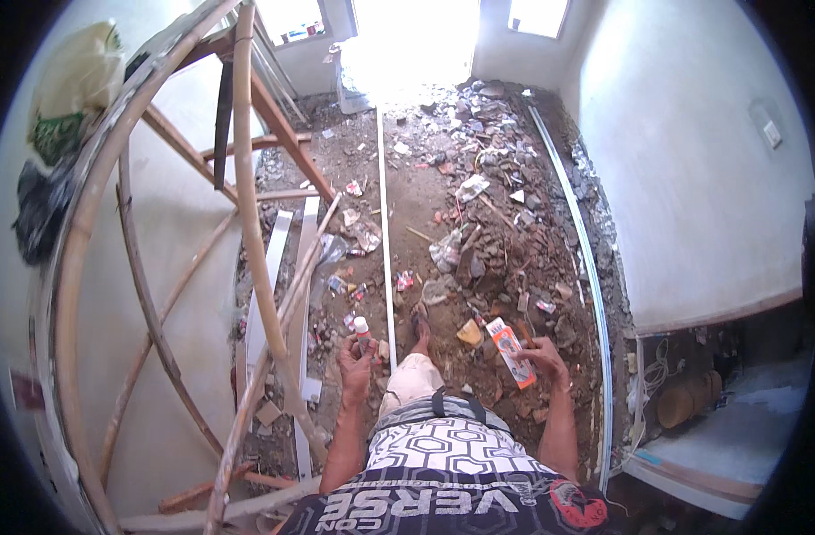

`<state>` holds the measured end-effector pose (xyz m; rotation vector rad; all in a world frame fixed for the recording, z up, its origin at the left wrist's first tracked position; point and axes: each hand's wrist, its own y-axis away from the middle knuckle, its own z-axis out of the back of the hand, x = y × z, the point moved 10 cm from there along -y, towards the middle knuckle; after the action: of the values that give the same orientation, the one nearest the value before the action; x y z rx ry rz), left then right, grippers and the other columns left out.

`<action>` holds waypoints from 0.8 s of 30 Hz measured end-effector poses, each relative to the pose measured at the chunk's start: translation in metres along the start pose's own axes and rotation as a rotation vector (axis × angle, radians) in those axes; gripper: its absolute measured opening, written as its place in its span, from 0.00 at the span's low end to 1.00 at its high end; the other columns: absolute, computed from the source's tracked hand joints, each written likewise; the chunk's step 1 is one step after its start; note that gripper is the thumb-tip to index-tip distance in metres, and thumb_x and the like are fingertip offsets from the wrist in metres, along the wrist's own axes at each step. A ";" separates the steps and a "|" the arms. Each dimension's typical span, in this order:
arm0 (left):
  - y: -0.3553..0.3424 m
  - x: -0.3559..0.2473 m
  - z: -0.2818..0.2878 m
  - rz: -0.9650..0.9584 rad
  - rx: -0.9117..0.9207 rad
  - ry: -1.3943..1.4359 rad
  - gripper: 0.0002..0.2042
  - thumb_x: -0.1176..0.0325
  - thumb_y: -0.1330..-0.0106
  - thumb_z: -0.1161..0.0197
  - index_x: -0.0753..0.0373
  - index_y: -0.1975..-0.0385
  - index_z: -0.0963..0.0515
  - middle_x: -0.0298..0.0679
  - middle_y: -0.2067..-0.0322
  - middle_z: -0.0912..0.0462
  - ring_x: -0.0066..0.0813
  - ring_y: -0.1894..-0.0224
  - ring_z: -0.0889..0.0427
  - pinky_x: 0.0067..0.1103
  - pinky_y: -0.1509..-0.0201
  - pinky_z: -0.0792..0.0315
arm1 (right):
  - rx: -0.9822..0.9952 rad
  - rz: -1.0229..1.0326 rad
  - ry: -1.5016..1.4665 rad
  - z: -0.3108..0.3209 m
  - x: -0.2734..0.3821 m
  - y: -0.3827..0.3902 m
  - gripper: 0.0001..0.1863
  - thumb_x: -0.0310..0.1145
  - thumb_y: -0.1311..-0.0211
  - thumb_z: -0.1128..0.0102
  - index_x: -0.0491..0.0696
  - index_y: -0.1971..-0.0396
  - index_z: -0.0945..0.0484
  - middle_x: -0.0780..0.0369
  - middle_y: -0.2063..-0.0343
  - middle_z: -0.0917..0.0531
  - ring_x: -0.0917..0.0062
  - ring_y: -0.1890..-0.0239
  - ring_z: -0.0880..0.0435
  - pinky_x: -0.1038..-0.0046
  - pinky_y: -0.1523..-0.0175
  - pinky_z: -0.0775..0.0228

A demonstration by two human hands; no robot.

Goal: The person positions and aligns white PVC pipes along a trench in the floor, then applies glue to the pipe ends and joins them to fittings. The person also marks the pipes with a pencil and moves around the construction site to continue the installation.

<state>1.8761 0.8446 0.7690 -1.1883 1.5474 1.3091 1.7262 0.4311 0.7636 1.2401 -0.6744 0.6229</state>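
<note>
My left hand [356, 364] is closed around a small bottle [363, 333] with a white cap and a reddish band, held upright. In my right hand [545, 358] is a flat orange-and-white package [509, 349], tilted, its lower end by my fingers. A narrow brown handle-like piece [524, 332] shows beside the package near my right fingers; whether I hold it, I cannot tell. The two hands are apart, one on each side of my body. Below them lies the dirt floor, where a yellowish lump [469, 333] rests left of the package.
A bamboo and wood scaffold [244, 134] stands close on my left. A long white pipe [383, 205] runs along the floor, and pale metal lengths [572, 209] lie to the right. Rubble [505, 232] and litter cover the ground toward the bright doorway [416, 45]. A low shelf [693, 481] juts out at right.
</note>
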 end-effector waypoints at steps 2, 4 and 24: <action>-0.066 0.004 -0.026 0.090 0.040 0.001 0.11 0.66 0.37 0.33 0.58 0.59 0.27 0.28 0.72 0.20 0.12 0.74 0.26 0.12 0.77 0.34 | -0.091 -0.063 -0.126 0.030 -0.036 -0.047 0.12 0.36 0.58 0.29 0.44 0.75 0.16 0.66 0.78 0.18 0.84 0.74 0.22 0.79 0.67 0.35; -0.134 -0.004 -0.060 0.183 0.117 0.002 0.11 0.64 0.36 0.34 0.55 0.58 0.26 0.27 0.69 0.19 0.10 0.71 0.24 0.11 0.76 0.34 | -0.195 -0.101 -0.315 0.062 -0.130 -0.106 0.12 0.35 0.55 0.31 0.43 0.73 0.17 0.65 0.77 0.18 0.81 0.74 0.19 0.78 0.67 0.32; -0.730 -0.033 -0.146 0.310 -0.172 -0.148 0.09 0.65 0.34 0.36 0.57 0.59 0.27 0.26 0.72 0.26 0.13 0.73 0.27 0.14 0.76 0.28 | -0.380 -0.476 0.370 0.109 0.135 -0.619 0.26 0.43 0.70 0.24 0.40 0.70 0.16 0.55 0.70 0.15 0.68 0.66 0.17 0.66 0.58 0.27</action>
<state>2.5902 0.6797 0.6325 -0.9520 1.5789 1.7221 2.2623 0.2011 0.4945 0.8537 -0.1606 0.2931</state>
